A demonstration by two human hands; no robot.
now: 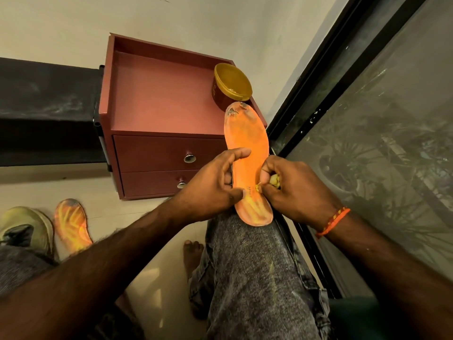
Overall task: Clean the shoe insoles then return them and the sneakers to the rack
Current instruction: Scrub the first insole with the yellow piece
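Scrubbing insole (247, 153) 1 on the knee: left hand (215, 190) pinches its edge, right hand (291, 190) grips a yellow wad (275, 180); insole 2 (72, 225) likely next.

Cabinet (159, 114): centre of the frame, on the floor (49, 187), against the wall.
Tub (231, 87): on the cabinet top, at its right rear corner.
Held insole (247, 153): centre right, its lower end resting on the person's knee (245, 241), its upper end overlapping the tub's near edge.
Left hand (215, 190): on the held insole's left edge.
Right hand (291, 190): on its right edge, pinching a small wad (275, 180).
Second insole (72, 224): lower left, on the floor.
Sneaker (27, 229): just left of the second insole.
Window (380, 143): right side of the frame.
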